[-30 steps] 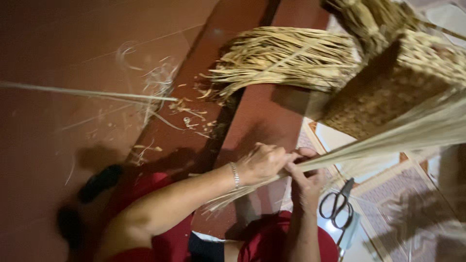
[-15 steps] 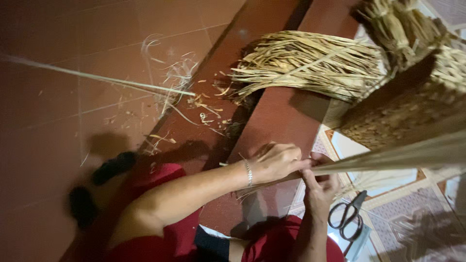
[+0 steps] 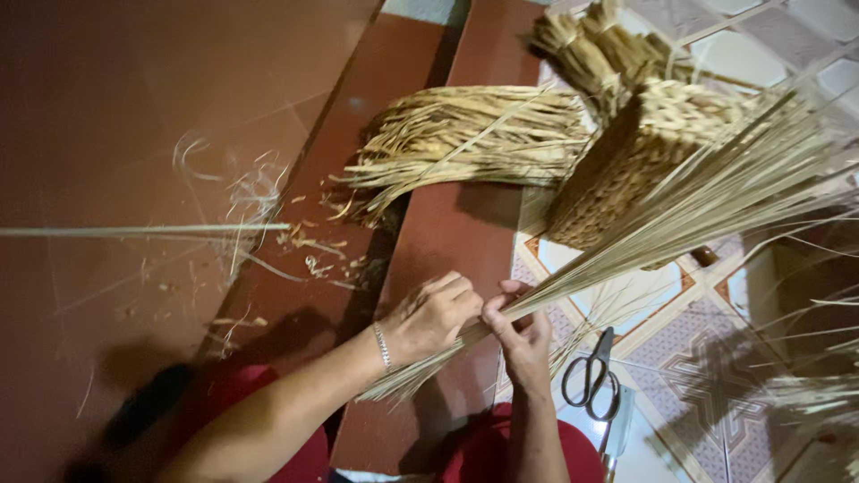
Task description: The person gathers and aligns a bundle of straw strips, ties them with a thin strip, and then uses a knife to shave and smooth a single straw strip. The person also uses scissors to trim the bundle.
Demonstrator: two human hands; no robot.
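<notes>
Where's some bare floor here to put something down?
The red floor left of the loose scraps is mostly bare. It is crowded around the straw pile, woven basket, scissors and both hands' bundle.

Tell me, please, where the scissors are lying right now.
In the head view, the scissors lie on the patterned tiled floor at lower right, just right of the right hand holding the straw bundle.

Open red floor (image 3: pixel 116 107) left of hands, only thin scraps there. Ahead blocked: loose straw pile (image 3: pixel 465 134), woven basket (image 3: pixel 644 161). Scissors (image 3: pixel 592 376) lie just right of right hand (image 3: pixel 519 335).
</notes>
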